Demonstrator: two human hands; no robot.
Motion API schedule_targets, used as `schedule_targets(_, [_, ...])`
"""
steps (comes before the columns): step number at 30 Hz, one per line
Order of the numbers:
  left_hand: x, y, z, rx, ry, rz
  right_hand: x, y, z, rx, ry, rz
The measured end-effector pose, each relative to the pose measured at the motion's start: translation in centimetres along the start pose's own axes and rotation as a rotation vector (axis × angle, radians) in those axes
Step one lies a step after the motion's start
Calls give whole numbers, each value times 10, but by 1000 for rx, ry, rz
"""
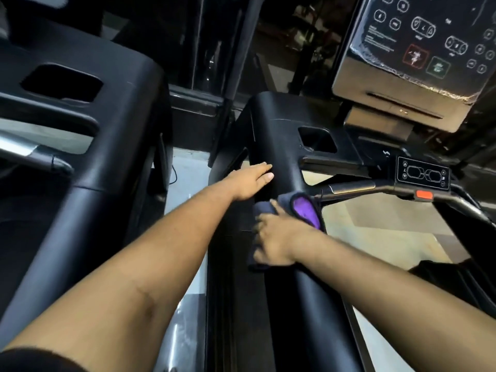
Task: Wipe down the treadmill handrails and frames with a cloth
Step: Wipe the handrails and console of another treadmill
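Note:
A wide black handrail (279, 146) of the treadmill runs from the console down toward me through the middle of the view. A dark cloth with a purple inner side (304, 209) lies draped over this rail. My right hand (273, 238) presses on the cloth from above, fingers spread over it and curling round its left edge. My left hand (251, 179) rests flat on the left side of the same rail, just ahead of the cloth, fingers straight.
The treadmill console (418, 44) with buttons stands at the upper right. Below it are a small control panel (422, 173) and a red stop button (424, 195) on the crossbar. A second treadmill's black frame (102, 157) fills the left. Pale floor shows between the machines.

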State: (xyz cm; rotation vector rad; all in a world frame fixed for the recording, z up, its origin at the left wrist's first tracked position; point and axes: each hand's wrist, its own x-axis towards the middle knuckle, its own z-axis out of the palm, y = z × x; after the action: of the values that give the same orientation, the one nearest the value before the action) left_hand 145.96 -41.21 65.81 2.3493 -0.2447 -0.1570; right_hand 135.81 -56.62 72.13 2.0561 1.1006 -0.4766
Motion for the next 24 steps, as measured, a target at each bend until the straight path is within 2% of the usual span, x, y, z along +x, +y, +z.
schedule_targets(4, [-6,10,2,-28,35,2,39,13,-21,-145,-69,218])
schedule_targets(7, [-12,12,4,-26,16,18,15,-18,-9,-175,-99,88])
schedule_targets(9, [-19,13,7,-16,0,21,-21,-26,14,-67,25,-27])
schedule_targets(11, [-27,20,8,-5,3,21,-50,-12,27,108,194,-41])
schedule_targets(16, [-44,34,4,62,11,-15,-61,24,26,562,308,321])
schedule_targets(18, [-46,33,3,50,31,-28,-65,9,31,553,330,371])
schedule_targets(21, [-46,29,4,48,24,-24,-85,-12,46,507,300,339])
schedule_targets(24, [-43,25,7,89,3,-24,-74,14,48,495,349,391])
